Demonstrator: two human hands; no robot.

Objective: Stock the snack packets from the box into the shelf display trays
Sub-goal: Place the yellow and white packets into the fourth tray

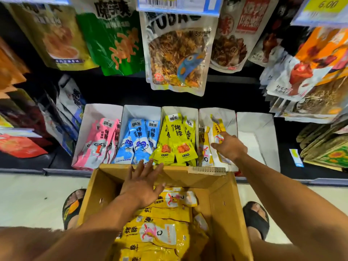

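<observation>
Cardboard box (pixel 222 213) holds yellow packets (pixel 160 236). Left hand (pixel 141 187) above them, fingers spread, empty. Right hand (pixel 228 146) grips packet bundle (pixel 216 127) inside fourth white tray (pixel 228 117).

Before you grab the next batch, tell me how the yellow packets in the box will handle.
Probably floppy: the yellow packets lie bent and overlapping in the cardboard box. Likely slippery: their film looks glossy, so a handful may slide apart. Probably light, being thin, flat pouches.
</observation>
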